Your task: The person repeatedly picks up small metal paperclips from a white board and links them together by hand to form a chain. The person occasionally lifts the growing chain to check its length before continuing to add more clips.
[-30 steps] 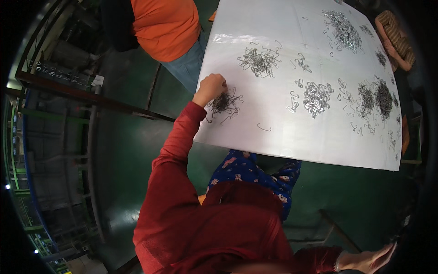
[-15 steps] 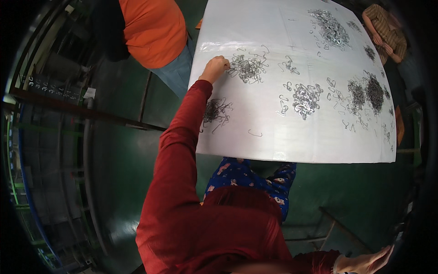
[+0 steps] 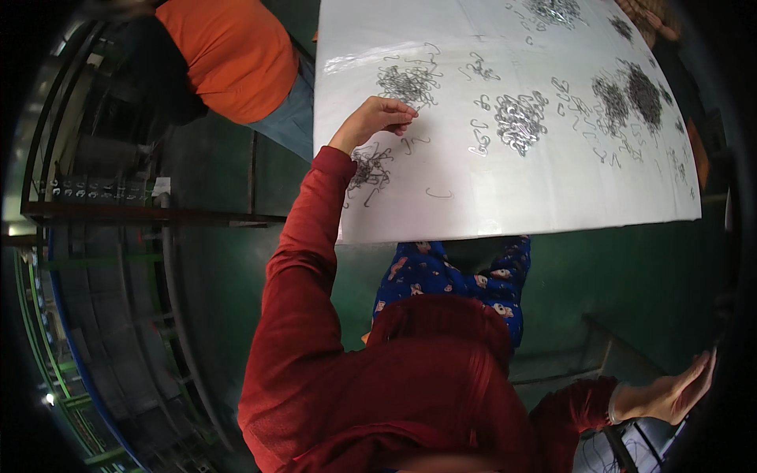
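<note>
My left hand (image 3: 378, 120) is over the left part of the white-covered table (image 3: 481, 197), its thumb and fingers pinched together. Thin bent wire hooks (image 3: 414, 143) show just below the fingertips; whether they hang from the fingers or lie on the table I cannot tell. Beyond the hand lies a pile of grey wire hooks (image 3: 408, 84). A smaller, darker hook pile (image 3: 371, 169) sits by the wrist, partly covered by the sleeve. Away from the table at lower right, my right hand (image 3: 666, 394) is stretched out flat, holding nothing.
A shiny pile of hooks (image 3: 520, 122) lies mid-table, with darker piles (image 3: 643, 94) to its right. One stray hook (image 3: 438, 194) lies near the front edge. A person in orange (image 3: 229, 59) stands at the table's left; another person (image 3: 650, 17) is at far right.
My left hand has moved from the far-left pile toward the near one, and thin hooks now show beneath its fingertips. The view has shifted; my right hand stays outstretched.
</note>
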The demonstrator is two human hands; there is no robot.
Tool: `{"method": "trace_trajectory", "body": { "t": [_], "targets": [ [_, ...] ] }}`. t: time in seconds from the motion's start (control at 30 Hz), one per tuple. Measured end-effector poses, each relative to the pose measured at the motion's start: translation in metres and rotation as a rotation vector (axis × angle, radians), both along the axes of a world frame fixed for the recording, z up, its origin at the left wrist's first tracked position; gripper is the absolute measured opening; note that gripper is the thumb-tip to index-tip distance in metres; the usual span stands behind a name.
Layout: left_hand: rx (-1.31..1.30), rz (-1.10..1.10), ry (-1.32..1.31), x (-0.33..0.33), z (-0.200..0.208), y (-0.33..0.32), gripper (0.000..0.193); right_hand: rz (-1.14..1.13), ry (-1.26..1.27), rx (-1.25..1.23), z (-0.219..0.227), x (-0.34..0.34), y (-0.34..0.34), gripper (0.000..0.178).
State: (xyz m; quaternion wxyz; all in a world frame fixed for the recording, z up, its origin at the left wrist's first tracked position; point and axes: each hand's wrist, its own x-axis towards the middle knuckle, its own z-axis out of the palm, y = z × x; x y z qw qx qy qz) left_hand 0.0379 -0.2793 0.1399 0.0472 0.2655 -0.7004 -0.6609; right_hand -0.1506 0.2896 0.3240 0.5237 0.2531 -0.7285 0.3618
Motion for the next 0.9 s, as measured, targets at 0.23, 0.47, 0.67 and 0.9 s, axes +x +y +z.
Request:
{"method": "trace_trajectory", "body": {
  "t": [0.23,0.47,0.67,0.9],
  "targets": [
    [0.043,0.107,0.209,-0.015,0.012,0.044,0.013,0.236,-0.627,-0.025,-0.035,0.022,-0.049,0.014],
    [0.185,0.242,0.349,0.021,0.022,0.154,0.011,0.823,-0.917,0.466,-0.206,-0.008,-0.258,0.019],
    [0.31,0.206,0.101,0.06,0.026,0.208,0.01,0.784,-0.717,0.605,-0.242,0.01,-0.332,0.014],
    [0.308,0.276,0.275,0.044,0.011,0.201,0.01,0.71,-1.01,0.674,-0.232,0.002,-0.329,0.011]
  ]
}}
